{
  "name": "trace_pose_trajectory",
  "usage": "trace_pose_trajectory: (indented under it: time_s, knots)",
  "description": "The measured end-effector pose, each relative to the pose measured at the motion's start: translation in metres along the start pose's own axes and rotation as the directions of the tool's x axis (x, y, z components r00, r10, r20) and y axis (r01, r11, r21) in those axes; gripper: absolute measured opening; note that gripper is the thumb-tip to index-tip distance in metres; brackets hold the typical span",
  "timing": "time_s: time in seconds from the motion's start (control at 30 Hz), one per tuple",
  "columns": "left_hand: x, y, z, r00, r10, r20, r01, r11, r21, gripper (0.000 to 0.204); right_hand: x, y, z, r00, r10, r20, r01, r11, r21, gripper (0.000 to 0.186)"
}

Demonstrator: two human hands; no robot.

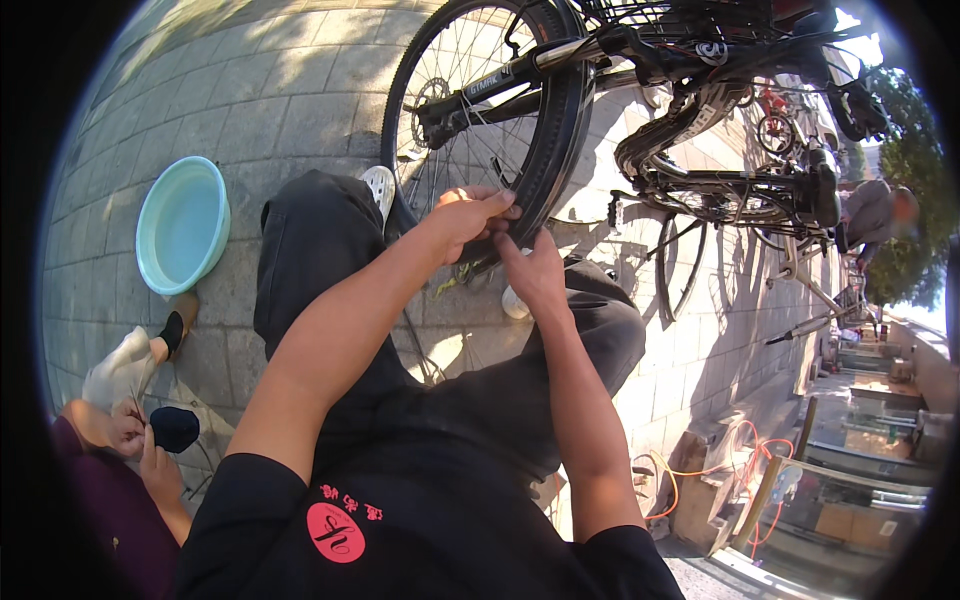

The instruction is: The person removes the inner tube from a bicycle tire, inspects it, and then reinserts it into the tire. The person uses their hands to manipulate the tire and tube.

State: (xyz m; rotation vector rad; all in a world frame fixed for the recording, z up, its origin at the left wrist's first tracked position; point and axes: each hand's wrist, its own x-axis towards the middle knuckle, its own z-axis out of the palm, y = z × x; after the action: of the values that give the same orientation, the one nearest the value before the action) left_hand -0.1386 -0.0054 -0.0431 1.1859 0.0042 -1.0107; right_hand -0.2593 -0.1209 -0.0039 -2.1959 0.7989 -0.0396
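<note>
A bicycle wheel (pixel 470 125) with a black tyre (pixel 562 150) stands between my knees, still in the front fork (pixel 500 82) of a dark bicycle. My left hand (pixel 474 218) has its fingers closed on the tyre's near edge, at the rim. Just right of it, my right hand (pixel 537 270) pinches the same stretch of tyre from below. The fingertips of both hands nearly meet there. Spokes and a brake disc (pixel 432 103) show inside the wheel. What lies under my fingertips is hidden.
A light-blue basin (pixel 184 225) stands on the paving at left. Near it sits a person in a dark red top (pixel 125 500), holding a dark round thing (pixel 174 429). Orange hoses (pixel 665 480) and a glass case (pixel 850 505) are at lower right. Other bicycles and a person stand farther right.
</note>
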Motion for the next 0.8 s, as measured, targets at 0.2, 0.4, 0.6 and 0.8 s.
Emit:
trace_pose_trajectory:
  time_s: [0.2,0.4,0.6,0.8]
  knots:
    - [0.002,0.001,0.006,0.998,0.036,0.052,-0.031,0.994,-0.103,0.026,-0.001,-0.001,0.0,1.0,-0.03,-0.01,0.03,1.0,-0.001,0.052]
    - [0.007,0.003,0.012,0.996,0.063,0.066,-0.056,0.993,-0.103,0.025,-0.003,-0.001,-0.001,0.999,-0.038,-0.006,0.038,0.999,0.013,0.049]
    - [-0.002,0.009,0.017,0.997,0.071,0.022,-0.069,0.995,-0.07,0.027,-0.002,0.006,0.0,0.997,-0.08,-0.012,0.08,0.997,0.003,0.049]
    - [0.001,0.005,0.017,0.992,0.12,0.033,-0.116,0.987,-0.112,0.037,-0.002,0.006,0.001,0.999,-0.043,-0.005,0.042,0.999,-0.025,0.051]
